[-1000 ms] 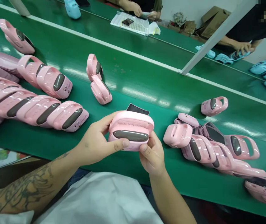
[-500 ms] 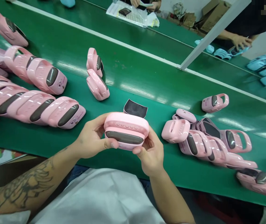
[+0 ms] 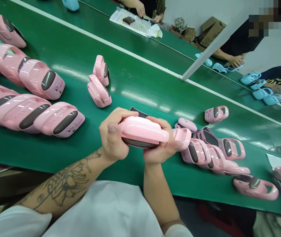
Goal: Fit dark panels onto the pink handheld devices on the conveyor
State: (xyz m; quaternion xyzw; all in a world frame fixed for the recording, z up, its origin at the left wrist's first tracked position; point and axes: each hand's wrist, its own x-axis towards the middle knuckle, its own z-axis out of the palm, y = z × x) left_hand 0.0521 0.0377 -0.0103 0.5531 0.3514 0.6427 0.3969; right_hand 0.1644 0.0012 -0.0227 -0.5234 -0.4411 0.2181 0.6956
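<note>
Both hands grip a glossy pink plastic housing [image 3: 142,130] with a loop handle and a dark window strip, held above the green bench. My left hand [image 3: 113,135] wraps its left end, thumb on top and fingers behind. At the right end, my right hand [image 3: 162,141] closes round it, with fingers over the back edge. The housing is turned so its side faces up, and its dark window [image 3: 140,142] shows only along the lower edge. Behind it a dark curved panel [image 3: 138,112] lies mostly hidden by my hands.
Rows of similar pink housings [image 3: 56,120] lie at the left, and two more housings [image 3: 99,90] stand nearer the middle. Others [image 3: 213,154] are piled at the right. Beyond a white rail [image 3: 101,41] and slanted post [image 3: 201,54], co-workers handle papers and blue housings [image 3: 251,77].
The housing has been tilted, so its handle and row of small holes no longer face me. My hands have shifted grip and moved slightly right. A co-worker's arm now shows at the right edge.
</note>
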